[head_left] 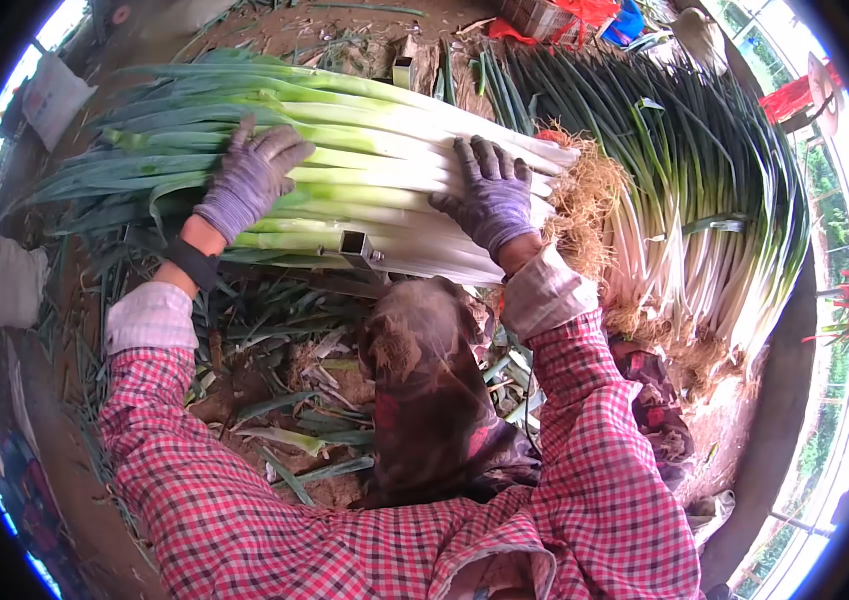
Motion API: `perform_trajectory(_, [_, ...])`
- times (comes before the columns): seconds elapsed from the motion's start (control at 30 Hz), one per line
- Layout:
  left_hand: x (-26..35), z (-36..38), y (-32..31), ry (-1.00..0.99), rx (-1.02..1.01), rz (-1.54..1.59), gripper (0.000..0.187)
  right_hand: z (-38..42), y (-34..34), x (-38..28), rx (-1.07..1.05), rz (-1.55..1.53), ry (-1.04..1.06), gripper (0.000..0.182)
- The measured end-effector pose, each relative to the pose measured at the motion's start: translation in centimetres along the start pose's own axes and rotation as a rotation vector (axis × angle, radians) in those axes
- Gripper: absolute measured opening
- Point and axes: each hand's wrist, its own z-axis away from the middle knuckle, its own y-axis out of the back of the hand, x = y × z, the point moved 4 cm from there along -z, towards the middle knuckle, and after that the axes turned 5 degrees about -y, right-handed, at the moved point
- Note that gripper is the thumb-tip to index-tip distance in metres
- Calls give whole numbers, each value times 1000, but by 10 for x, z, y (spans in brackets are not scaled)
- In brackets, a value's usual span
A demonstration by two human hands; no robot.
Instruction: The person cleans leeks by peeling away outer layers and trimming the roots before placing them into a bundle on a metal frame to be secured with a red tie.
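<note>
A broad bundle of long green onions (364,150) lies crosswise in front of me, its leaves to the left and its pale stalks and brown roots (584,195) to the right. My left hand (256,178), in a purple glove, rests on top where the green meets the pale stalks, fingers apart. Near the root end, my right hand (492,195) is laid over the white stalks, fingers spread, in a matching glove. Neither hand is wrapped round a stalk. A square metal tube end (355,246) sticks up at the near side of the bundle.
A large pile of thinner green onions (704,190) lies at the right, roots toward me. Another square metal post (402,72) stands behind the bundle. Cut leaves (294,440) litter the ground around my knee (424,390). A crate (541,18) with red plastic stands at the back.
</note>
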Motion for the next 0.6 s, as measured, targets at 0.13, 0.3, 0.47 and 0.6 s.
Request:
perform_trajectory(0.13, [-2, -17, -14, 39, 0, -5, 54, -6, -3, -1, 50, 1, -47, 86])
perform_trajectory(0.3, [0, -35, -6, 99, -28, 85, 47, -12, -2, 3, 40, -48, -70, 88])
perform_trajectory(0.47, [8, -37, 7, -69, 22, 43, 52, -14, 2, 3, 18, -79, -71, 92])
perform_trajectory(0.6, [8, -49, 2, -122, -27, 43, 56, -15, -2, 7, 59, -61, -22, 90])
